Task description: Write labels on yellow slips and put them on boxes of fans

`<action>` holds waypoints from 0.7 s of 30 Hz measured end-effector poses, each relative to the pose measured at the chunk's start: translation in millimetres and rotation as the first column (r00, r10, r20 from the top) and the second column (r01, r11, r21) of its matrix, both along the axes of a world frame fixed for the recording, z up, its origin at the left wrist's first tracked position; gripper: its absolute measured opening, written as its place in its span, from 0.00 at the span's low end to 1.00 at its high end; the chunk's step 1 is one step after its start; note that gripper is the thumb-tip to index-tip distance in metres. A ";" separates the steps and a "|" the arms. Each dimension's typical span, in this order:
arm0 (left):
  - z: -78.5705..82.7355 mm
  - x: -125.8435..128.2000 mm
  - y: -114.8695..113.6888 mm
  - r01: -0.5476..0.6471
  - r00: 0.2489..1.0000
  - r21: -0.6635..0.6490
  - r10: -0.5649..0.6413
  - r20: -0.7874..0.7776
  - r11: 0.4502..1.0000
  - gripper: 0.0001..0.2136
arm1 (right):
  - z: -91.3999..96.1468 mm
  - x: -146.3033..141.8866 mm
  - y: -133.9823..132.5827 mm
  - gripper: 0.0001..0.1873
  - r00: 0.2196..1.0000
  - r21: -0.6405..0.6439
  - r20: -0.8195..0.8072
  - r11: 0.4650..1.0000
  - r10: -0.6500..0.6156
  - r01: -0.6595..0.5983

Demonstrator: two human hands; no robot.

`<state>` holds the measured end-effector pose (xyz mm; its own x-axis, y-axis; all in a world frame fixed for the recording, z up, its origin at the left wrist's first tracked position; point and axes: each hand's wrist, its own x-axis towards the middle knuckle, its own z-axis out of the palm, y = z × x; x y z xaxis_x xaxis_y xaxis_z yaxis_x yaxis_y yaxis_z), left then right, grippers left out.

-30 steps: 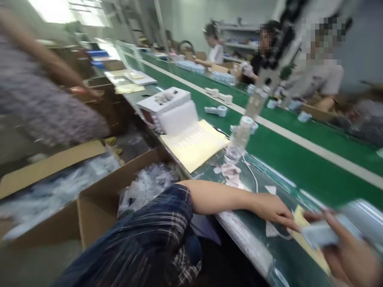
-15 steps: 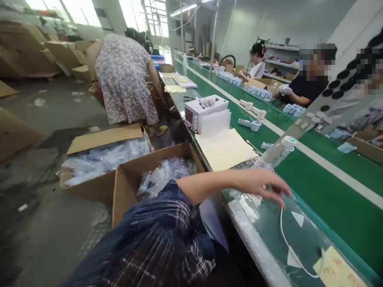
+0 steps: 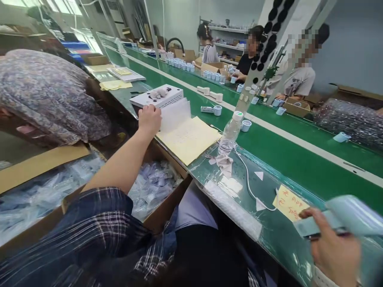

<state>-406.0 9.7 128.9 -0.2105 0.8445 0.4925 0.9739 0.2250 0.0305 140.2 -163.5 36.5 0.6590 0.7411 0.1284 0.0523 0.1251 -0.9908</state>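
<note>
Left hand (image 3: 149,118) is stretched forward, fingers curled against the near edge of the stack of white sheets (image 3: 176,113); whether it grips a sheet cannot be told. The stack sits on the counter (image 3: 273,235) between the white instrument box (image 3: 157,97) and the yellow sheet (image 3: 189,138), with a water bottle (image 3: 229,133) just beyond. Right hand (image 3: 335,251), low at the counter's near edge, is wrapped around a pale blue device (image 3: 344,216) just beside the handwritten yellow note (image 3: 287,202).

Red handwritten marks stand on the yellow note (image 3: 289,202) stuck to the bench (image 3: 269,233), just beside your right hand (image 3: 335,251). You cannot make the strokes out. No other label, number or sign here is sharp enough to read.
</note>
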 end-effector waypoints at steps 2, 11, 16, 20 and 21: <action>12.6 3.8 -2.8 -0.023 1.000 -0.018 0.023 -0.010 1.000 0.10 | -13.2 -5.4 -5.6 0.31 0.994 -0.070 -0.105 0.997 0.003 -0.010; 29.3 178.8 -26.6 0.418 0.858 0.038 -0.408 0.313 0.908 0.14 | -60.0 -6.7 -23.0 0.24 0.993 -0.168 0.111 0.984 -0.038 0.056; -63.8 309.9 -61.4 0.906 0.419 -0.196 -0.724 0.548 0.376 0.11 | -58.3 -3.0 -20.8 0.27 0.953 -0.267 0.295 0.953 -0.062 0.144; -109.6 335.7 -71.9 0.910 0.414 -0.280 -0.711 0.568 0.306 0.13 | -57.1 -4.0 -26.9 0.30 0.875 -0.310 0.484 0.932 -0.015 0.188; -113.4 335.2 -71.7 0.913 0.408 -0.280 -0.699 0.587 0.298 0.12 | -56.9 -6.8 -28.8 0.31 0.850 -0.306 0.526 0.928 -0.022 0.213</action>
<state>-70.8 -62.0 15.5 0.6952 0.7187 0.0141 0.6034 -0.5941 0.5319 133.3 -192.2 -20.5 0.6563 0.7212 0.2215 0.5479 -0.2537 -0.7972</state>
